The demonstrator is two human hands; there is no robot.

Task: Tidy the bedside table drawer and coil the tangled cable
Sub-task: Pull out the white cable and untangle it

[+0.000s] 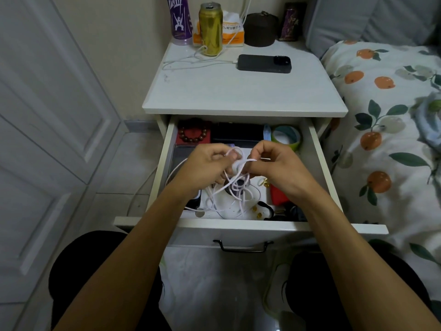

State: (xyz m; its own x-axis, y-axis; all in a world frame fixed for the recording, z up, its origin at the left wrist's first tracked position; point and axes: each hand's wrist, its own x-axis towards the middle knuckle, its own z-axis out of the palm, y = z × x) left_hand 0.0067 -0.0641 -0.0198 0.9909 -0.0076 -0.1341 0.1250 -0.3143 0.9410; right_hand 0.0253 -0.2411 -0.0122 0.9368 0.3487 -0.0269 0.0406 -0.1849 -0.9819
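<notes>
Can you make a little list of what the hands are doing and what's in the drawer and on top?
left hand: grips the tangled white cable
right hand: pinches the same cable
cable: loops hang down into the open drawer
drawer back: bead bracelet, tape roll
tabletop: black phone plugged into a charging cable, gold can, purple bottle

cable partly behind hands — bottle top cropped
</notes>
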